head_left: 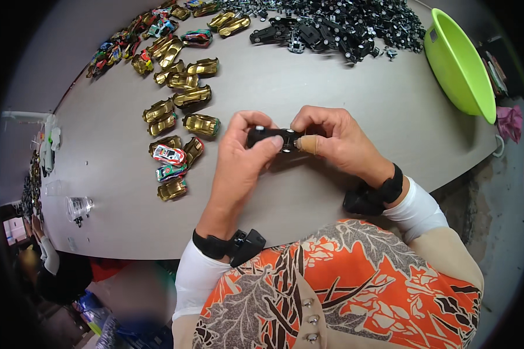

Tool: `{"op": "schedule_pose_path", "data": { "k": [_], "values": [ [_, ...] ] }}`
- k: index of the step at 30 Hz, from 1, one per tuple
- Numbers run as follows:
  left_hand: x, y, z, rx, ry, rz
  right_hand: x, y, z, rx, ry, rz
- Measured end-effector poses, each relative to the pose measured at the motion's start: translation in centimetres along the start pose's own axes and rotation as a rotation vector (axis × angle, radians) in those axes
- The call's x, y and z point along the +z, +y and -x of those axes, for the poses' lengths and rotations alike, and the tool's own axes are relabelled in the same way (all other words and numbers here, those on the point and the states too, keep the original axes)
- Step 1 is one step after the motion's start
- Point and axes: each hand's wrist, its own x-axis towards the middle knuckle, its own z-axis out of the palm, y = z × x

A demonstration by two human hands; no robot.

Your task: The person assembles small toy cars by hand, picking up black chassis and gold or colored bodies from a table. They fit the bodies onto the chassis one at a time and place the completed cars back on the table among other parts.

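The grey table (308, 87) has a smooth matt top and a curved edge, which runs from 9 o'clock round to 3 o'clock. Below the edge at 8 o'clock the room is dim and cluttered. A small clear plastic piece (78, 206) lies near the table's left edge.

Toy car bodies (177, 96) lie in loose rows from 11 o'clock toward centre. Most are shiny gold shells; a few carry multicoloured printing. A pile of black chassis parts (337, 26) with small wheels sits at 12 o'clock. A lime-green plastic bowl (460, 64), round and glossy, stands at 2 o'clock.

The left hand (239, 157) comes up from 6 o'clock, thumb and fingers curled and pinching the left end of a black toy car chassis (272, 137). The right hand (337, 139) enters from 4 o'clock and pinches the right end with thumb and fingertips. The chassis is held level just above the table, at centre. Each wrist carries a black strap with a small black device. The sleeves are white; the shirt has an orange, grey and beige leaf print.
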Motion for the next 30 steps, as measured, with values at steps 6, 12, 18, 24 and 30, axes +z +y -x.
{"op": "schedule_pose_path", "data": {
  "k": [6,12,18,24,30],
  "values": [
    [-0.7,-0.3,-0.7,-0.01,-0.008,0.224,-0.6,-0.1,0.0,-0.02,0.048,-0.011],
    [-0.1,0.6,0.2,-0.154,-0.165,0.159,-1.5,-1.2,-0.1,-0.173,0.05,-0.067],
    [0.0,0.1,0.1,-0.078,-0.167,0.021,-2.1,-1.9,0.1,-0.151,-0.059,-0.037],
    [0.0,0.1,0.3,-0.131,-0.218,-0.011,-1.6,-1.4,0.2,-0.079,-0.082,-0.088],
    [0.2,0.2,0.6,-0.007,-0.227,-0.206,-1.0,-1.7,0.4,0.064,-0.098,-0.023]
  ]
}}
